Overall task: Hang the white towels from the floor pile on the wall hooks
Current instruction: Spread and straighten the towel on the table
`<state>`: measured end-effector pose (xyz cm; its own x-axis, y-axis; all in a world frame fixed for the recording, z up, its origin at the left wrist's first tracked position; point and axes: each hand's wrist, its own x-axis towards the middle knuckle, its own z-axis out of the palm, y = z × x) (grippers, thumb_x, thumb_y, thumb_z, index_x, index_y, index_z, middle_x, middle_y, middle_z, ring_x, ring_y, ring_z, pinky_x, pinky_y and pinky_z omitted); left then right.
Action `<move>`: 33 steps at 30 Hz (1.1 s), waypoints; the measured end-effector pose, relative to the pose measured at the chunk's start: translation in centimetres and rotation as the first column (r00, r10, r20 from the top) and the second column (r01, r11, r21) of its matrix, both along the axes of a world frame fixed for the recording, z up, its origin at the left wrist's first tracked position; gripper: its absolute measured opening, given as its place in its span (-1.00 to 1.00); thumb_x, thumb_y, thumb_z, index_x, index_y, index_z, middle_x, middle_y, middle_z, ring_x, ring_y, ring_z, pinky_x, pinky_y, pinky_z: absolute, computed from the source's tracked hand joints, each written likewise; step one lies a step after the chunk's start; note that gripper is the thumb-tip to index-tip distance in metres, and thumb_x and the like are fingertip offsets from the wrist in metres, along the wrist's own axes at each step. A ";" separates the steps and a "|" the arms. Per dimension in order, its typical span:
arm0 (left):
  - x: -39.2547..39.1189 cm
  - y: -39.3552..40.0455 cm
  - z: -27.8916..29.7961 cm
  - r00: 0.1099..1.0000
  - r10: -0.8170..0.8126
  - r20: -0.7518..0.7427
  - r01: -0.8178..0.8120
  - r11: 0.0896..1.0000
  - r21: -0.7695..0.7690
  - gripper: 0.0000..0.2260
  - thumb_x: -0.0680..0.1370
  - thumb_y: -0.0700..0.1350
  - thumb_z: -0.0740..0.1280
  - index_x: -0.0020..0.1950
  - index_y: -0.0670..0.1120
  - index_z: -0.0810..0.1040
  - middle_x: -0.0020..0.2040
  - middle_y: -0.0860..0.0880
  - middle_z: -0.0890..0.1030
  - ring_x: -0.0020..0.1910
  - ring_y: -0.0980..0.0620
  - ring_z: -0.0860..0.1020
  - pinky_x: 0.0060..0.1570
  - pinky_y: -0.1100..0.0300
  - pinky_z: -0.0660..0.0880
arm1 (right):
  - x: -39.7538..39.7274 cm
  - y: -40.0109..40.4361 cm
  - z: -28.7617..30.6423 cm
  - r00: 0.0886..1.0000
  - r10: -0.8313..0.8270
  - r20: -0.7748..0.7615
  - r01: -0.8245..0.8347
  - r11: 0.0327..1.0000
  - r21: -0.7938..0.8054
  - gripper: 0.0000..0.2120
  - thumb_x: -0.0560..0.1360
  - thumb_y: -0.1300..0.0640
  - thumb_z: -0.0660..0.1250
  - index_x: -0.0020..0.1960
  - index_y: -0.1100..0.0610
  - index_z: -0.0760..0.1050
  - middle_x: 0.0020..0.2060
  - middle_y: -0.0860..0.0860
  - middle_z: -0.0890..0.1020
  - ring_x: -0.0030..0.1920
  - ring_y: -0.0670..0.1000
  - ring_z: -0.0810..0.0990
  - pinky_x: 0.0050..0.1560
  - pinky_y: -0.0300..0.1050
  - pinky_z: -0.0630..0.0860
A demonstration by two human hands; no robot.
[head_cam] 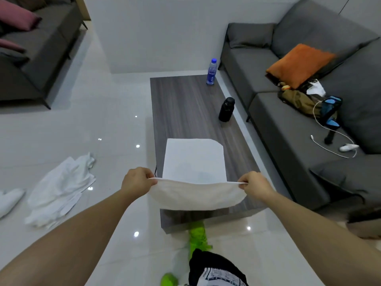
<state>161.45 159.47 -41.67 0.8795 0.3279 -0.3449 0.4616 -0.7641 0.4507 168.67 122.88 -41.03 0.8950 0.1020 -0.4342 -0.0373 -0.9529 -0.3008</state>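
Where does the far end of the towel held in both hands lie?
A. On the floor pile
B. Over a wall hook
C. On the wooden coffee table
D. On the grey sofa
C: the white towel, pinched by the left hand and right hand, lies flat on the wooden coffee table.

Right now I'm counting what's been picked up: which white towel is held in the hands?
The towel stretched between the left hand and right hand, over the table's near end. The others lie crumpled in the floor pile to the left.

Towel pile (59,188) on the floor (115,131), left of the table (185,108).
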 end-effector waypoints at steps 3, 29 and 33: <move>1.0 -0.3 0.3 1.000 -0.003 0.024 0.002 1.000 0.013 -0.95 0.49 0.00 0.40 -0.15 0.06 0.62 -0.16 0.03 0.63 -0.15 0.03 0.54 -0.18 0.20 0.41 | 0.6 -0.4 0.3 0.998 -0.041 0.045 0.041 0.999 0.008 -0.84 0.55 0.16 0.32 -0.06 0.08 0.68 -0.26 -0.01 0.65 -0.21 -0.01 0.61 -0.07 -0.02 0.64; 27.8 -0.5 -14.6 0.951 0.179 -0.252 -0.172 0.984 0.047 -0.84 0.50 -0.14 0.32 0.05 -0.06 0.63 -0.03 -0.10 0.62 0.03 -0.18 0.59 -0.09 0.13 0.48 | 28.6 3.0 -16.0 0.953 -0.249 -0.172 0.262 0.963 0.059 -0.72 0.53 0.14 0.34 0.22 0.15 0.60 0.13 0.13 0.66 0.17 0.18 0.59 0.10 -0.11 0.47; 22.9 -1.4 -19.8 0.883 0.173 -0.437 -0.175 0.984 0.037 -0.70 0.52 -0.05 0.36 0.23 -0.07 0.57 0.11 -0.13 0.62 0.11 -0.16 0.56 0.08 0.04 0.52 | 24.5 1.3 -21.4 0.898 -0.276 -0.342 0.287 0.958 -0.017 -0.75 0.55 0.10 0.34 0.18 0.17 0.61 0.13 0.11 0.66 0.14 0.14 0.59 0.02 -0.21 0.40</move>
